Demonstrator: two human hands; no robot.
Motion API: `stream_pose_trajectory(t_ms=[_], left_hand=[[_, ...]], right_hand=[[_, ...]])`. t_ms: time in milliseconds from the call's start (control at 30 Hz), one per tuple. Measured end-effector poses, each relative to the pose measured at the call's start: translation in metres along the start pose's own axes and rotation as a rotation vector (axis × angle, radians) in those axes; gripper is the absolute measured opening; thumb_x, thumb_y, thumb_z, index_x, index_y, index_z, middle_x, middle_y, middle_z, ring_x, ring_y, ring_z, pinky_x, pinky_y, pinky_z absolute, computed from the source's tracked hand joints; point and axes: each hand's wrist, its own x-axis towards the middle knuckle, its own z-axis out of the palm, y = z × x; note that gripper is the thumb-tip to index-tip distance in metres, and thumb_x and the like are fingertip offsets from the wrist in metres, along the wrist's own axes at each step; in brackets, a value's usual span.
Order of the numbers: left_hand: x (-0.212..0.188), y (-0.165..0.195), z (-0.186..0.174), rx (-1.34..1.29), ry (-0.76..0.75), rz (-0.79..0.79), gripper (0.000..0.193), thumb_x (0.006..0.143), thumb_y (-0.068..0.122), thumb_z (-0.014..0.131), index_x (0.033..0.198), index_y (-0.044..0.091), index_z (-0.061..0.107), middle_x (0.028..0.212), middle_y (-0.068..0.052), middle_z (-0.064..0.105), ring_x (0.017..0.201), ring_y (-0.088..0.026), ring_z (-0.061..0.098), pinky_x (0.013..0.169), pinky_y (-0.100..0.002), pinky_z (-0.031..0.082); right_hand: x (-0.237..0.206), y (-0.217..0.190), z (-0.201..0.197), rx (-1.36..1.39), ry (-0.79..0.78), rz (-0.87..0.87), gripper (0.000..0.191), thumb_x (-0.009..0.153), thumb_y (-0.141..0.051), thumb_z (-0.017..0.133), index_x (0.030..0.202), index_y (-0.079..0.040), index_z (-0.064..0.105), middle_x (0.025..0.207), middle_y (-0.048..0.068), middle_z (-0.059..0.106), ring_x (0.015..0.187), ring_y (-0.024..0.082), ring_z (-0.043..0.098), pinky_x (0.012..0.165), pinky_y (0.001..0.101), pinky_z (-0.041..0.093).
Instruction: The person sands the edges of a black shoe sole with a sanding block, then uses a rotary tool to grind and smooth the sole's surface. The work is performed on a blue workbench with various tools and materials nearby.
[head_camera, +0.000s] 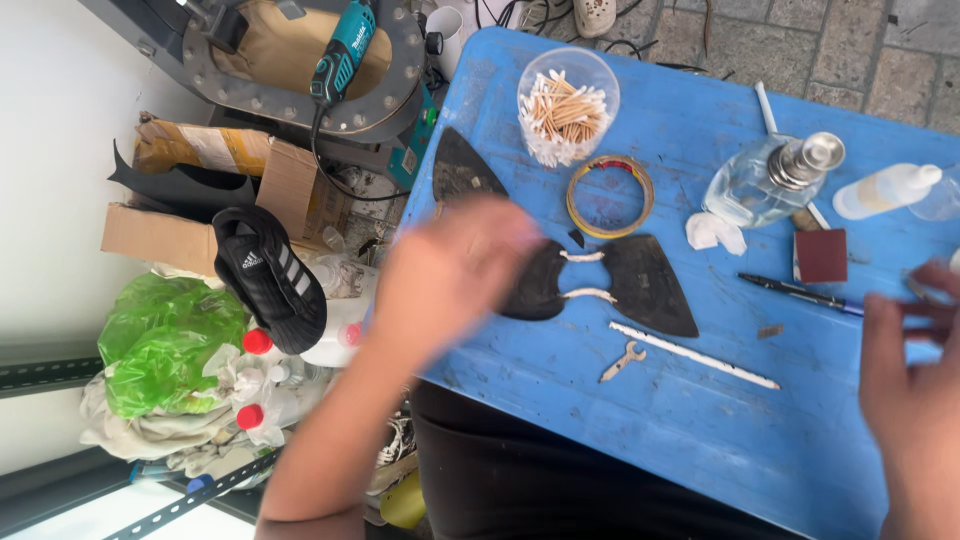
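While blurred, left hand (450, 275) over black piece (540, 285).

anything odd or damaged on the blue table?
Yes. The dark sole piece by the left hand is split into two halves, joined only by two white strips. More white strips lie loose beside it. The blue tabletop is scuffed and stained.

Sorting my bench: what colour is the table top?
Blue table top, scuffed with white marks; head view.

Blurred left hand (455, 265) over black sole piece (600, 285) on blue table (640, 430)
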Motion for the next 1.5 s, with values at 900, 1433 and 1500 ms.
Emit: stream_pose_trajectory(t_ms=[900,1433,1500], left_hand=[[0.073,-0.216,-0.018,0.388,-0.053,-0.643,0.056,0.103,0.020,0.066,0.148,-0.006,0.046,0.143,-0.034,0.047,0.131,-0.053,0.046,0.111,-0.054,0.038],[-0.160,-0.057,-0.059,0.030,0.307,-0.573,0.053,0.104,0.012,0.053,0.153,-0.005,0.044,0.142,-0.022,0.056,0.129,-0.029,0.054,0.114,-0.036,0.039],[-0.189,-0.039,-0.060,-0.149,0.372,-0.561,0.057,0.103,0.011,0.053,0.155,-0.009,0.039,0.151,-0.021,0.051,0.139,-0.027,0.049,0.119,-0.036,0.035]], right_hand=[[-0.046,-0.028,0.004,-0.169,-0.152,-0.288,0.024,0.092,0.000,0.071,0.114,-0.007,0.071,0.110,0.010,0.067,0.095,0.029,0.060,0.090,0.0377,0.050],[-0.074,-0.078,0.005,0.146,-0.027,-0.114,0.017,0.093,-0.007,0.073,0.109,-0.003,0.068,0.107,0.014,0.071,0.090,0.024,0.071,0.081,0.0328,0.055],[-0.076,-0.102,0.021,0.368,-0.186,-0.169,0.018,0.090,-0.009,0.072,0.107,-0.004,0.070,0.100,0.011,0.074,0.087,0.022,0.074,0.079,0.0325,0.058]])
